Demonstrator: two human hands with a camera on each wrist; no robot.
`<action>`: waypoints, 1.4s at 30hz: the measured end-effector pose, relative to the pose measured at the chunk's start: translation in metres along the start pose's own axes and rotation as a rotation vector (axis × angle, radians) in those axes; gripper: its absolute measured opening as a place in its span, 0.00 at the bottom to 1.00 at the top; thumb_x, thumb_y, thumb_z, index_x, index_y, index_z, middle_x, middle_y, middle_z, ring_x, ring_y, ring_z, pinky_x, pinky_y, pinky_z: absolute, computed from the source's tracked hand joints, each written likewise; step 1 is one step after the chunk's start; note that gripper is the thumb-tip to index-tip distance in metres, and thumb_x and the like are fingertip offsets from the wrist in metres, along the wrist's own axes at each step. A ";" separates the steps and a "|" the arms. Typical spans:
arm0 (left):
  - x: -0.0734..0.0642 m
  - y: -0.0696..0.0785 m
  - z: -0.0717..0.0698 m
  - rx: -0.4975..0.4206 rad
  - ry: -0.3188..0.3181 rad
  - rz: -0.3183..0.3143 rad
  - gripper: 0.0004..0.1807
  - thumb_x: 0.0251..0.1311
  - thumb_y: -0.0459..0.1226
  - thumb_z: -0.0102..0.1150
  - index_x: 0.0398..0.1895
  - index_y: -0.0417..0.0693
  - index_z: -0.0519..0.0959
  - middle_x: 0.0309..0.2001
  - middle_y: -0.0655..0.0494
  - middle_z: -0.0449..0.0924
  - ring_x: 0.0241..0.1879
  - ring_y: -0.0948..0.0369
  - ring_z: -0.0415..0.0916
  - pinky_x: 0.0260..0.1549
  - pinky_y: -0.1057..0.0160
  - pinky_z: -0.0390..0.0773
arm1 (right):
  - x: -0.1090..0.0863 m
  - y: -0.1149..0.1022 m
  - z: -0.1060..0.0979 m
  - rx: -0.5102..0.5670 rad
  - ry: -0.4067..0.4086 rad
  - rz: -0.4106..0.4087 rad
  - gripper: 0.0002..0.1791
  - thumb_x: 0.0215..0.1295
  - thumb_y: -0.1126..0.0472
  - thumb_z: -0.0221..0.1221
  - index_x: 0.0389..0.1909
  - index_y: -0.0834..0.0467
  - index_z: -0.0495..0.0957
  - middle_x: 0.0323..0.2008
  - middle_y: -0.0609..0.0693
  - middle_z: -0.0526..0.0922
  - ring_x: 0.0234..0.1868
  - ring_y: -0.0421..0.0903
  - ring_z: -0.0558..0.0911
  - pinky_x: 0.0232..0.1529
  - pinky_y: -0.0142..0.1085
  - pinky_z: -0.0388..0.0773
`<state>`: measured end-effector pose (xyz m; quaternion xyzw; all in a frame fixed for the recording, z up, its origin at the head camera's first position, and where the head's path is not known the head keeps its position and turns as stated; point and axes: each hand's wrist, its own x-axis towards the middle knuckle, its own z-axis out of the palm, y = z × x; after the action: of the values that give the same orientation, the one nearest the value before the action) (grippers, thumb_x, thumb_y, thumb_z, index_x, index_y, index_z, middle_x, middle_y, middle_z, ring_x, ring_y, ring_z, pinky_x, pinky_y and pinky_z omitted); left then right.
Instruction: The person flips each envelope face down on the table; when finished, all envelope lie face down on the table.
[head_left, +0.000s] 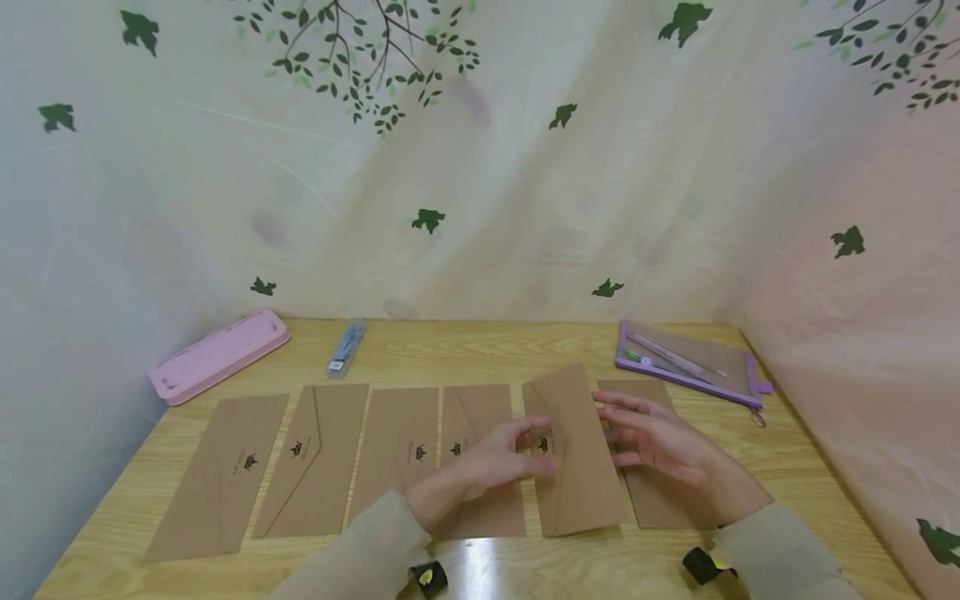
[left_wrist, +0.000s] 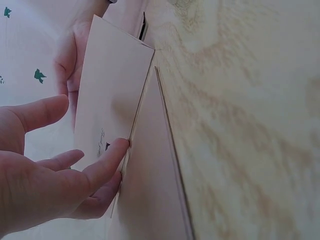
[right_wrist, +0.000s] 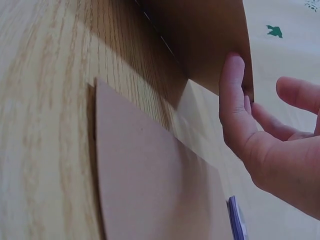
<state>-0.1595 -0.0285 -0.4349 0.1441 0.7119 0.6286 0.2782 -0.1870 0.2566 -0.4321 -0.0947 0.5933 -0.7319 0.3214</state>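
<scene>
A brown paper envelope point(head_left: 592, 475) with a small black crown print stands tilted, its right side raised off the wooden table. Fingertips of my left hand point(head_left: 487, 462) touch its lower left edge, the thumb held apart in the left wrist view. On the raised side, my right hand point(head_left: 663, 437) has extended fingers against the envelope's underside point(right_wrist: 210, 35), and its thumb is away from the paper. Another envelope point(head_left: 652, 504) lies flat beneath the right hand. Partly covered by the left hand is a flat envelope point(head_left: 480, 408) with a visible flap line.
Further left, three envelopes lie flat in the row, including one with a pointed flap point(head_left: 333, 467). Along the back of the table point(head_left: 487, 354) are a pink case point(head_left: 221, 354), a slim blue pack point(head_left: 347, 348) and a purple-edged clear pouch point(head_left: 690, 362) holding pens. Printed cloth point(head_left: 480, 258) hangs behind.
</scene>
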 end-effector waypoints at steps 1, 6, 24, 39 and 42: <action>0.000 0.000 0.000 -0.003 -0.003 0.000 0.38 0.62 0.35 0.68 0.75 0.44 0.65 0.75 0.39 0.59 0.74 0.39 0.54 0.68 0.38 0.62 | 0.000 0.000 0.000 -0.001 -0.001 0.000 0.31 0.82 0.60 0.46 0.78 0.66 0.50 0.67 0.55 0.72 0.57 0.54 0.80 0.57 0.55 0.79; 0.002 -0.001 0.000 -0.011 -0.014 0.007 0.38 0.62 0.34 0.68 0.75 0.43 0.64 0.75 0.39 0.59 0.73 0.40 0.55 0.67 0.40 0.64 | -0.001 -0.001 0.001 0.002 -0.013 -0.009 0.30 0.82 0.60 0.45 0.78 0.66 0.50 0.66 0.55 0.73 0.58 0.54 0.79 0.56 0.55 0.79; 0.002 -0.002 0.001 -0.053 -0.010 0.005 0.37 0.62 0.33 0.68 0.74 0.43 0.65 0.75 0.37 0.57 0.74 0.40 0.53 0.65 0.43 0.69 | -0.002 -0.005 0.005 -0.004 -0.018 -0.006 0.27 0.83 0.60 0.45 0.76 0.63 0.55 0.63 0.54 0.76 0.56 0.53 0.81 0.51 0.51 0.82; 0.003 0.007 0.007 -0.060 -0.060 -0.010 0.39 0.61 0.35 0.69 0.76 0.48 0.65 0.74 0.46 0.61 0.70 0.44 0.61 0.65 0.44 0.69 | -0.005 -0.004 0.012 -0.052 -0.011 -0.014 0.32 0.83 0.61 0.44 0.79 0.66 0.44 0.61 0.56 0.77 0.57 0.55 0.80 0.50 0.53 0.82; 0.004 0.008 0.009 -0.056 -0.070 0.001 0.39 0.62 0.34 0.69 0.76 0.47 0.64 0.75 0.46 0.60 0.72 0.44 0.58 0.65 0.45 0.68 | -0.004 -0.004 0.012 -0.051 -0.013 -0.016 0.31 0.83 0.62 0.43 0.79 0.65 0.44 0.62 0.57 0.76 0.57 0.57 0.79 0.50 0.54 0.82</action>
<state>-0.1585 -0.0173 -0.4280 0.1588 0.6838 0.6429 0.3065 -0.1786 0.2496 -0.4238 -0.1123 0.6088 -0.7186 0.3168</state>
